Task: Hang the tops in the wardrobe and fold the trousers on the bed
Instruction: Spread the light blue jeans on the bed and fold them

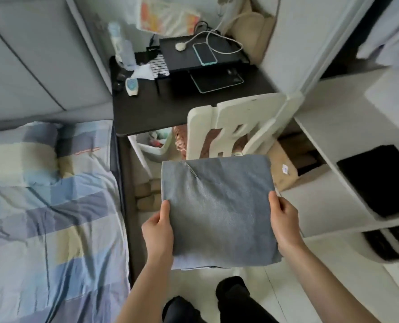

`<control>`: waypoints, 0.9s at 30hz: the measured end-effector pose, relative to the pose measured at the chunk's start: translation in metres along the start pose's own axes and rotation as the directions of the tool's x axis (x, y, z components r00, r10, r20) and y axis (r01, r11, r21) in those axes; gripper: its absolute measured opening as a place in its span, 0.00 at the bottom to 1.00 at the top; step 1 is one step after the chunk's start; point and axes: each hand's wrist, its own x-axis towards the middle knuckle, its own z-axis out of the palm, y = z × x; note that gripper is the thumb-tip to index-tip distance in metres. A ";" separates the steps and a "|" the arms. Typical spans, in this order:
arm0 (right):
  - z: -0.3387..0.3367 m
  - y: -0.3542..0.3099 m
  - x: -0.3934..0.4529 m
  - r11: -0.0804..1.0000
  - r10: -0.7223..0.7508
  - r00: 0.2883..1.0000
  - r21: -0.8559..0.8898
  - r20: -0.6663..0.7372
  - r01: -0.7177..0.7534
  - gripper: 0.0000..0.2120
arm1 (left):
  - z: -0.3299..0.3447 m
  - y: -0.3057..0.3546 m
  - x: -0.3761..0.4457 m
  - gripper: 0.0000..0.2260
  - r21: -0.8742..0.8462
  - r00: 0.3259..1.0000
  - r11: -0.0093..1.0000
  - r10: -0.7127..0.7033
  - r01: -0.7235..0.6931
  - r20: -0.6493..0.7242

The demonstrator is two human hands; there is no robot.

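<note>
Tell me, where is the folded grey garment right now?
The folded grey garment is in mid-air at centre, gripped by the left hand and right hand, right of the bed.

The fingers of both hands are hidden beneath the folded grey trousers (219, 210), and the bed (49, 206) is cut off at the left edge.

Soft, even daylight, slightly dim, wide-angle view.
No hard shadows or glare; colours cool and washed out. Strong fisheye bend at the edges. Far desk (170, 108) clutter soft and smeared, right-side shelves (333, 136) blurred; near folded grey trousers (219, 206) sharpest.
</note>
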 end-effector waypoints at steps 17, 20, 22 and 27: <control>-0.265 0.057 0.152 0.935 0.296 0.895 0.291 -0.333 -0.201 0.14 | 0.351 0.017 -0.089 0.11 0.328 0.829 0.936 -0.081 -0.128 0.553; -0.272 0.063 0.181 0.923 0.344 0.860 0.302 -0.376 -0.237 0.15 | 0.392 0.023 -0.073 0.11 0.377 0.803 0.912 -0.099 -0.164 0.588; -0.270 0.059 0.199 0.916 0.369 0.842 0.306 -0.394 -0.259 0.15 | 0.415 0.031 -0.062 0.12 0.400 0.788 0.897 -0.108 -0.185 0.606; -0.260 0.053 0.246 0.897 0.433 0.791 0.295 -0.433 -0.329 0.11 | 0.471 0.051 -0.022 0.03 0.479 0.687 0.828 -0.168 -0.291 0.707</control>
